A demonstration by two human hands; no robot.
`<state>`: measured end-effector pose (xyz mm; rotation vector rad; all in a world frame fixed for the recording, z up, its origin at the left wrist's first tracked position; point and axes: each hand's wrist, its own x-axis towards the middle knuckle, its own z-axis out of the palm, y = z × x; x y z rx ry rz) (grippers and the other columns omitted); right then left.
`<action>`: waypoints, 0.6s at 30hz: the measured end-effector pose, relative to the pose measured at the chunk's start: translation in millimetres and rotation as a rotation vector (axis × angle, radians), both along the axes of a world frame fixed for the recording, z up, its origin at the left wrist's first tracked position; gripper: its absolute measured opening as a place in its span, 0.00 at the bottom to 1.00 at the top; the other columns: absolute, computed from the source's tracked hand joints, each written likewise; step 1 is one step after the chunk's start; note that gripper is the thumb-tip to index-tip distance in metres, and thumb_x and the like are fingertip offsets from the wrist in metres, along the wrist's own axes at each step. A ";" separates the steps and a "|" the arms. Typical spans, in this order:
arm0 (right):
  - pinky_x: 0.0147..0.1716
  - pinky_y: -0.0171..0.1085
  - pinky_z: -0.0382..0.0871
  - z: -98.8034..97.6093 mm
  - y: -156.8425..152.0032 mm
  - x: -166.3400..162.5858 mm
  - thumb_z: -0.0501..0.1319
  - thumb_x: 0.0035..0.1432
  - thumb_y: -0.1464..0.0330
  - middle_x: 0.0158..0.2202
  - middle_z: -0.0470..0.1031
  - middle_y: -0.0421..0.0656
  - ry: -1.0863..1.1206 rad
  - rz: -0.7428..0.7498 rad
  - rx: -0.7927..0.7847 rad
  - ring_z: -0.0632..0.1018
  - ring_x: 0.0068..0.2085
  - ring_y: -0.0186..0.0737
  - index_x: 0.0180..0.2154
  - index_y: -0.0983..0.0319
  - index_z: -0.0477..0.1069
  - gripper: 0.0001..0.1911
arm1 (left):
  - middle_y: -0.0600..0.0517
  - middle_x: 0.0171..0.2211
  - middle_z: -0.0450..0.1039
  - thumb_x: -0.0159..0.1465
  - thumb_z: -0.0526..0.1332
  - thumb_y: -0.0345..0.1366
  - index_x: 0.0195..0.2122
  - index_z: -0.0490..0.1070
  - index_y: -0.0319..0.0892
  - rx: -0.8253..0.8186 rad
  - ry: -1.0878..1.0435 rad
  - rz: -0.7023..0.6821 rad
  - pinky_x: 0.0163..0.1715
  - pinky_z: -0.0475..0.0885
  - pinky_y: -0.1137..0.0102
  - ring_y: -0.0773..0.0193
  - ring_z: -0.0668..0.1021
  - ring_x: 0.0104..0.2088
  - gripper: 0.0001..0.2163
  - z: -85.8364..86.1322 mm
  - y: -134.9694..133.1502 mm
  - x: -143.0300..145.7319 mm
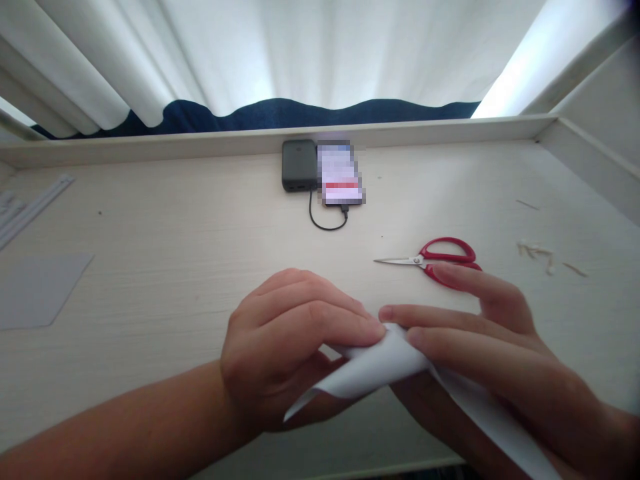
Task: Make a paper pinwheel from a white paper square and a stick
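A white sheet of paper (380,363) is held between both hands above the front of the table, bent into a curve with one pointed corner sticking out at the left. My left hand (295,340) is closed on it, index finger on top and the thumb partly hidden beneath. My right hand (505,353) grips the same paper with its fingers on top, its thumb underneath; a long strip of the sheet runs down under that palm. Beyond the right fingers lie scissors with red handles (449,248), blades to the left, partly covered by a raised finger.
At the back stand a dark power bank (299,165) and a phone (341,172) joined by a short cable (327,229). On the left lie a cut sheet of paper (40,290) and paper strips (37,207). Small pale scraps (537,252) lie right. A raised ledge (200,150) borders the table.
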<state>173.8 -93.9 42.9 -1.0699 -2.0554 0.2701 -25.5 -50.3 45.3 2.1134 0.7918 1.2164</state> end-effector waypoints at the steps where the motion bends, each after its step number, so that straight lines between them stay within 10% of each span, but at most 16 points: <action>1: 0.59 0.53 0.66 0.1 4.0 -1.3 0.63 0.53 0.74 0.39 0.79 0.40 0.034 -0.005 0.017 0.81 0.39 0.46 0.41 0.58 0.69 0.13 | 0.49 0.32 0.80 0.50 0.71 0.28 0.34 0.77 0.42 -0.027 -0.023 0.019 0.33 0.76 0.70 0.62 0.80 0.32 0.10 -1.5 1.3 1.7; 8: 0.56 0.54 0.67 -4.5 34.7 -8.8 0.66 0.46 0.79 0.36 0.74 0.42 -0.038 -0.005 0.219 0.77 0.39 0.41 0.30 0.59 0.71 0.11 | 0.53 0.24 0.78 0.51 0.68 0.29 0.26 0.75 0.41 -0.459 -0.042 0.192 0.22 0.71 0.74 0.66 0.77 0.23 0.03 -7.0 10.5 13.7; 18: 0.39 0.46 0.74 -9.0 35.0 1.2 0.63 0.49 0.77 0.43 0.71 0.46 0.272 -0.020 -0.162 0.75 0.44 0.48 0.35 0.57 0.71 0.12 | 0.51 0.26 0.76 0.56 0.67 0.37 0.31 0.77 0.38 -0.969 -0.176 -0.016 0.26 0.69 0.73 0.65 0.76 0.27 0.07 -22.4 21.1 13.7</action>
